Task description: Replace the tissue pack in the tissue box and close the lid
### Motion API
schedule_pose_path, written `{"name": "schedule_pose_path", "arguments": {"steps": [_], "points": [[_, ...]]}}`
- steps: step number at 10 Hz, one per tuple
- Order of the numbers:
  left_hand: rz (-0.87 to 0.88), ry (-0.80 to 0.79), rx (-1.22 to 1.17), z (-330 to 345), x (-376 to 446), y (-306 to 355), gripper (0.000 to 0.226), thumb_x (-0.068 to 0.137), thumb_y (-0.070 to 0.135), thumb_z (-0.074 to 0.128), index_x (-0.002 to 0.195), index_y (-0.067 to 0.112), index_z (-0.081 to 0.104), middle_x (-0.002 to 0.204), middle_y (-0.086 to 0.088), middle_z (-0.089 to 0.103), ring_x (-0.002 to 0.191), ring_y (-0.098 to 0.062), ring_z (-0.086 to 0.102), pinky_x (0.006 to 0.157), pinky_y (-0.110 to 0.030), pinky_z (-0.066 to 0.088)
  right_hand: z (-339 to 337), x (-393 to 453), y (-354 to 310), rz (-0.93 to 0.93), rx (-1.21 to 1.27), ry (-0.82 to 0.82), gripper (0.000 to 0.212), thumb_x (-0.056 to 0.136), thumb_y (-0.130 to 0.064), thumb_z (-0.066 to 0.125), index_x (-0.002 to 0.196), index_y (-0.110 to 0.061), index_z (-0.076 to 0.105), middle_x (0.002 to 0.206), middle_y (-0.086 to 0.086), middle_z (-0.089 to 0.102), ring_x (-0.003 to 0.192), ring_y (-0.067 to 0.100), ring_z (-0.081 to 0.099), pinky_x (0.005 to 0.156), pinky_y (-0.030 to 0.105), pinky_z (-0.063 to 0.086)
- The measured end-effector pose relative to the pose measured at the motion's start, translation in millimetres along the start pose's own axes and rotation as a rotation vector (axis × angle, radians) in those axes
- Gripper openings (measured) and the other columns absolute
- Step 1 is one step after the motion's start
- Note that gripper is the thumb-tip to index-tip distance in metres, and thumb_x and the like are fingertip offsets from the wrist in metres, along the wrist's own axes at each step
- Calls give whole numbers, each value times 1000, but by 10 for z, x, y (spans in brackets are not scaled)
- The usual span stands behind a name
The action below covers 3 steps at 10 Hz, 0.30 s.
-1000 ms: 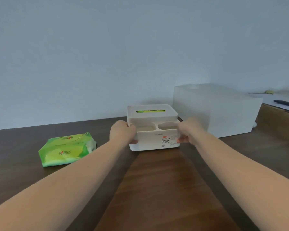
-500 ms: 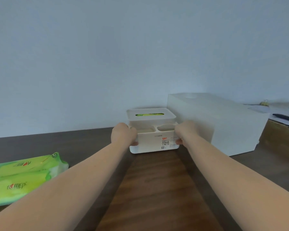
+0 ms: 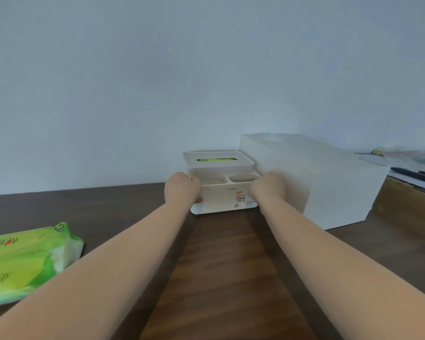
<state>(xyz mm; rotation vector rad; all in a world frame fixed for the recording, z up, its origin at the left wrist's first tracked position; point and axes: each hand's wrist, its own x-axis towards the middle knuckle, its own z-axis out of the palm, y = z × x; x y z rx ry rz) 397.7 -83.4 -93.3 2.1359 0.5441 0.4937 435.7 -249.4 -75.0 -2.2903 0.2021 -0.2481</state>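
Firmly clamped on the tissue box (image 3: 225,198): left hand (image 3: 182,190), right hand (image 3: 268,190), fingers wrapping opposite ends. Probably light, rigid, smooth plastic; best gripped there, below the lid (image 3: 219,159).

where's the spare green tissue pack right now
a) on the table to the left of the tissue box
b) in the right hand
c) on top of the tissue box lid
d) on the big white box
a: the green tissue pack lies on the table, left of the tissue box, which both hands grip.
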Motion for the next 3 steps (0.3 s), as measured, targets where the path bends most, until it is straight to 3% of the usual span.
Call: {"name": "schedule_pose_path", "arguments": {"steps": [1, 2, 3], "points": [[24, 3, -28, -8, -25, -4, 40, 92, 15, 36, 54, 15, 22, 32, -2, 33, 86, -37, 74, 45, -25, 22, -28, -31, 4, -21, -9, 6, 26, 90, -5, 49, 111, 1, 62, 117, 19, 65, 109, 37, 62, 77, 36, 51], [20, -14, -59, -56, -106, 18, 47, 98, 28, 34, 54, 14, 29, 31, -11, 49, 79, -32, 74, 46, -26, 27, -78, -80, 25, -19, -7, -24, 26, 92, -8, 46, 111, 2, 61, 116, 20, 65, 107, 37, 63, 72, 34, 47], [49, -14, -69, -85, -168, -55, 52, 101, 37, 28, 55, 12, 35, 49, -4, 54, 74, -32, 66, 52, -28, 34, -115, -92, 111, -19, 59, -32, 29, 94, -16, 43, 109, 0, 61, 112, 19, 67, 100, 38, 66, 82, 40, 56]]}}
